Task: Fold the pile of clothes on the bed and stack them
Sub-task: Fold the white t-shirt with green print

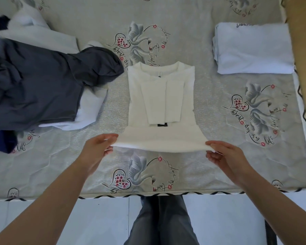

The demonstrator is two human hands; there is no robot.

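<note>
Two hands, left hand (97,149) and right hand (224,156), at white garment (162,103) hem.

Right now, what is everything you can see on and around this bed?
White top: one, cream white, middle of the mattress, sleeves folded in, near hem lifted.
Folded garment: one, pale bluish white, far right of the mattress.
Dark grey garment: one, unfolded, on top of the pile at the left.
Pile of clothes: white, dark blue and black pieces, left side; count unclear.
Mattress: one, grey with swan and heart prints.
Floor: pale tiles, near edge.
Legs: grey trousers, bottom centre.
Left hand: pinches the hem's left corner.
Right hand: pinches the hem's right corner.
</note>
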